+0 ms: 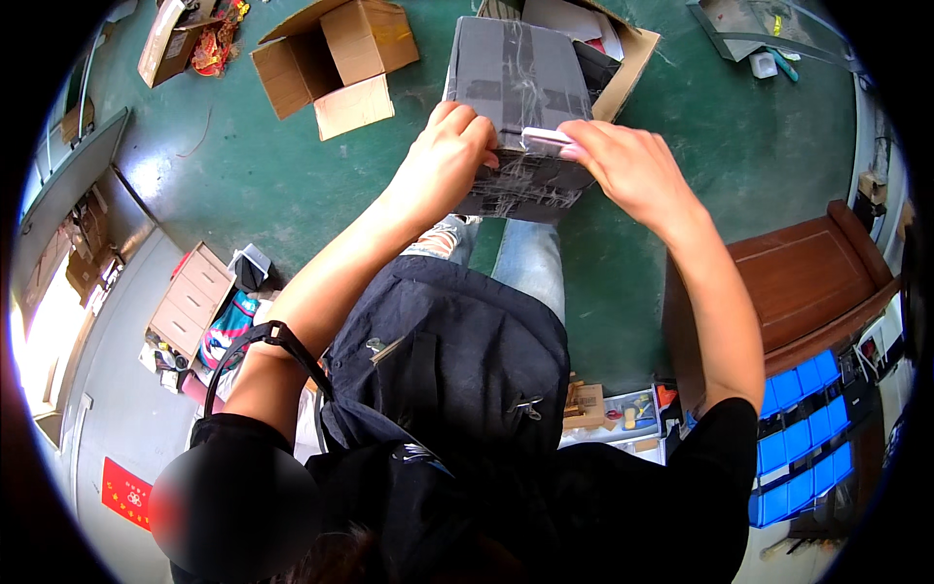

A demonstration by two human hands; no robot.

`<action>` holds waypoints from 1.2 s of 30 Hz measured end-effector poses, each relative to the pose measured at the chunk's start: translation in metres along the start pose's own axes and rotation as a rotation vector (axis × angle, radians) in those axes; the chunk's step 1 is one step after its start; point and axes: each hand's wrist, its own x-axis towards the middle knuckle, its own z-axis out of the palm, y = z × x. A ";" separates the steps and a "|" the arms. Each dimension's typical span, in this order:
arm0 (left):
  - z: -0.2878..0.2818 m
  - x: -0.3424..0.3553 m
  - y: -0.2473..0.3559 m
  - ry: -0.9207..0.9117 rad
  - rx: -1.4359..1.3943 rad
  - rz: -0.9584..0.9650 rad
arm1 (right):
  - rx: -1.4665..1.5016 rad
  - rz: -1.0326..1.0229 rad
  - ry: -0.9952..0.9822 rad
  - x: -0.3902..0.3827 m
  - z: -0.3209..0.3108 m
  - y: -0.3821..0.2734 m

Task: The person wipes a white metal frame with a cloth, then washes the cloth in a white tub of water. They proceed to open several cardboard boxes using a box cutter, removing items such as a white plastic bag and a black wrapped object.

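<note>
A dark grey box [525,78], wrapped in shiny clear tape, is in front of my legs. Loose, crumpled tape covers its near side. My left hand [450,146] is closed, with curled fingers gripping the near left edge of the box. Between the fingers of my right hand [623,164] is a slim pale pink-and-white tool [547,138], which looks like a box cutter. It lies across the taped near edge; its far tip is too small to make out.
An open cardboard box [365,44] lies on the green floor at the far left. Another open carton [628,73] sits behind the grey box. A black backpack [443,350] hangs against my front. To the right are a brown wooden bench [808,277] and blue bins [803,438].
</note>
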 end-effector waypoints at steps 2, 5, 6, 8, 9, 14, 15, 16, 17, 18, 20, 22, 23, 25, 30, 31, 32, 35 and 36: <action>0.000 -0.001 -0.002 -0.004 -0.006 0.000 | -0.024 -0.075 -0.065 0.014 -0.008 -0.002; 0.000 -0.003 -0.004 -0.008 -0.013 -0.004 | -0.131 -0.088 -0.187 0.026 -0.012 -0.004; 0.000 -0.004 -0.004 -0.006 -0.016 -0.007 | -0.157 -0.091 -0.231 0.029 -0.012 -0.005; 0.002 -0.006 -0.005 0.004 -0.015 0.007 | -0.169 -0.110 -0.294 0.037 -0.013 -0.006; 0.003 -0.007 -0.004 0.008 -0.014 0.016 | -0.175 -0.117 -0.324 0.038 -0.013 -0.005; 0.003 -0.007 -0.002 0.017 -0.018 -0.058 | -0.110 -0.143 -0.340 0.032 -0.016 0.009; 0.003 -0.004 -0.001 0.022 -0.021 -0.074 | -0.123 -0.120 -0.369 0.029 -0.022 0.013; 0.002 -0.003 0.000 0.041 -0.020 -0.059 | -0.168 -0.125 -0.388 0.025 -0.030 0.016; 0.001 -0.001 0.000 0.061 -0.019 -0.043 | -0.214 -0.130 -0.407 0.018 -0.039 0.020; 0.001 0.001 -0.002 0.079 -0.015 -0.024 | -0.258 -0.134 -0.422 0.010 -0.045 0.026; -0.006 0.004 -0.018 0.113 0.036 -0.063 | -0.387 -0.019 -0.630 -0.015 -0.055 0.041; -0.016 0.006 -0.027 0.127 0.031 -0.015 | -0.252 0.049 -0.447 -0.047 -0.053 0.057; -0.019 0.007 -0.028 0.101 -0.016 -0.025 | -0.059 0.164 -0.287 -0.052 -0.054 0.059; -0.024 0.009 -0.022 0.100 -0.059 -0.003 | 0.335 0.377 0.034 -0.056 -0.057 0.051; -0.026 0.018 0.013 0.156 -0.141 0.122 | 0.730 0.553 0.443 -0.040 0.027 0.010; -0.026 0.017 0.017 0.150 -0.151 0.157 | 0.817 0.635 0.556 -0.033 0.034 -0.001; -0.026 0.015 0.023 0.133 -0.158 0.156 | 0.804 0.778 0.616 -0.031 0.042 0.002; -0.019 0.010 0.027 0.118 -0.104 0.231 | 0.773 0.742 0.465 -0.026 0.048 -0.004; -0.021 0.010 0.028 0.111 -0.069 0.258 | 0.876 0.702 0.359 -0.026 0.043 -0.008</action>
